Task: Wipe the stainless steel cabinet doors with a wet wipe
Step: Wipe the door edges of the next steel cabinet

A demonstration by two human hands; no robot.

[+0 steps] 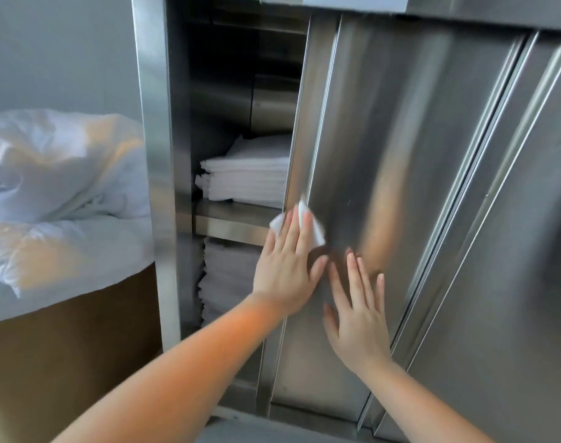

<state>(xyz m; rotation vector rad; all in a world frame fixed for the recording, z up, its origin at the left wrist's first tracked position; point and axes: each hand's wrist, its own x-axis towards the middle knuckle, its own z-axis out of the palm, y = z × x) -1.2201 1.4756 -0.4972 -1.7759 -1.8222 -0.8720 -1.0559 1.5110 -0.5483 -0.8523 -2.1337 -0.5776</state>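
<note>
**Operator:** Now, confirm hand positions on the cabinet door (pixel 400 139).

**Inspector:** Left hand (pixel 288 270) lies flat against the steel, fingers straight and slightly spread, pressing the wet wipe (pixel 314 230) onto the door near its left edge. The wipe shows white above and between the fingertips; most of it sits under the fingers. Flat pressure, rather than a pinch, appears chosen to keep the whole wipe in contact with the metal.

**Operator:** And the right hand (pixel 357 318)?

**Inspector:** Open, fingers straight and fanned, palm on the same door just below and to the right of the left hand. It holds nothing. Judged purpose: bracing the sliding panel so it does not shift on its track under wiping load.

**Operator:** Why is the opening to the left of the hands exposed?

**Inspector:** The door stands slid aside, which leaves the shelf (pixel 231 223) and the folded white towels (pixel 247 177) visible just beyond the left fingertips. A second stack (pixel 228 276) sits under the shelf, beside the left wrist. A second door panel (pixel 528 219) lies well to the right of both hands and is untouched.

**Operator:** Anything further left?

**Inspector:** A bin of crumpled white linen (pixel 58 193), well apart from both hands.

**Operator:** Task status?

**Inspector:** Wiping is in hand at the left door's edge; the upper door face and the right panel probably remain.
</note>
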